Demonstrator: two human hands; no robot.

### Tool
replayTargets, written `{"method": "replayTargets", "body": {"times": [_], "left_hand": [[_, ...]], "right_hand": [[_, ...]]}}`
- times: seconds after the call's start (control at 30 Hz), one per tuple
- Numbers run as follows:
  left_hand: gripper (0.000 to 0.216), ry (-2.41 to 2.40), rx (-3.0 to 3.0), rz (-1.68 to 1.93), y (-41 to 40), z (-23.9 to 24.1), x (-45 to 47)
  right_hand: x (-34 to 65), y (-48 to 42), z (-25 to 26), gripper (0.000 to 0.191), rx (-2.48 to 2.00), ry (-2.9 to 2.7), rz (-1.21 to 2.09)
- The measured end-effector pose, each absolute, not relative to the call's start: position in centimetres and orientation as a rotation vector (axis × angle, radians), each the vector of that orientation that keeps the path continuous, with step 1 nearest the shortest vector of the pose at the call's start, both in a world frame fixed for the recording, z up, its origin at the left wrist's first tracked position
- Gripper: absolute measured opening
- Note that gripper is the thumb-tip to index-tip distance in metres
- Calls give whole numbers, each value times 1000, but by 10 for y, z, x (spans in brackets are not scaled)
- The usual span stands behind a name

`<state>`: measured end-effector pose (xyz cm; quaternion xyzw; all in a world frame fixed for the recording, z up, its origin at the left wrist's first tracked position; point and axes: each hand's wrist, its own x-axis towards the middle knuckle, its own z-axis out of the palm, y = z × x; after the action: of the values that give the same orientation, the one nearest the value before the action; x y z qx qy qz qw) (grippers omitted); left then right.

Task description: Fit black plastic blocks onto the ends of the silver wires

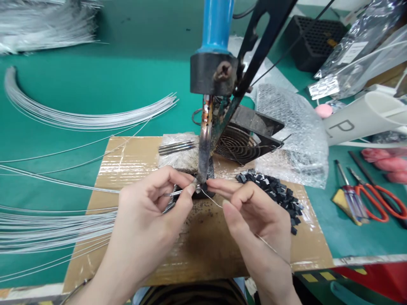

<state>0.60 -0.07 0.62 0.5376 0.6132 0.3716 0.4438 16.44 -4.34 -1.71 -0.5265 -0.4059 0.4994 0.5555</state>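
A mounted soldering iron with a blue handle (218,25) points straight down, its dark tip (203,165) between my hands. My left hand (159,212) is closed in a pinch of thumb and forefinger on a thin cable (173,193), its end right at the tip. The tiny part at that end is too small to make out. My right hand (257,228) holds a thin strand of solder wire (212,201), which runs from the tip through the fingers and out below the palm. Its fingertips lie close beside the tip, right of the left fingertips.
Cardboard (127,161) covers the green bench (133,84). White cables (95,120) lie left. Small black connectors (273,195) are piled right. Behind stand a black fan (238,144) and bubble wrap (292,135). Orange-handled scissors (370,203) and a screwdriver (349,195) lie far right.
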Motion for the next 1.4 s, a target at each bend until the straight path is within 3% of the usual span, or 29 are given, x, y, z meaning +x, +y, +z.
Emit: {"method": "replayTargets", "body": {"times": [1.4], "left_hand": [[8,1535,1395,938,-2,10,6]], "right_hand": [[162,-44,-15,23,-1189,-976,1164]]}}
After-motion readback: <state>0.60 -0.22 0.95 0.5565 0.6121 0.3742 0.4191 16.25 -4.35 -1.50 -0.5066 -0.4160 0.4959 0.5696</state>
